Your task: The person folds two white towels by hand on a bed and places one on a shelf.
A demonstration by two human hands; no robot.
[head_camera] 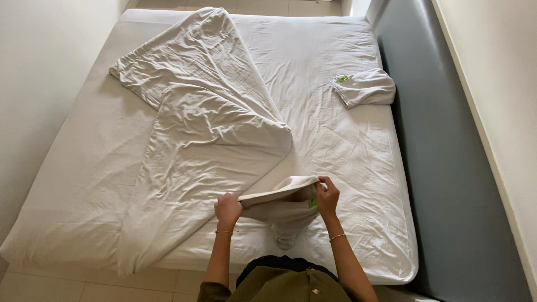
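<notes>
A white pillowcase is held open by two hands at the near edge of the bed.

A crumpled white sheet is spread diagonally over the mattress. The pillowcase is gripped at its opening: the left hand is closed on one rim, the right hand has its fingers pinched on the other. A folded white pillowcase is laid near the far right edge.

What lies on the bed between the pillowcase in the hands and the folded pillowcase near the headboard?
Only bare fitted sheet lies between the held pillowcase and the folded one, head view.
</notes>
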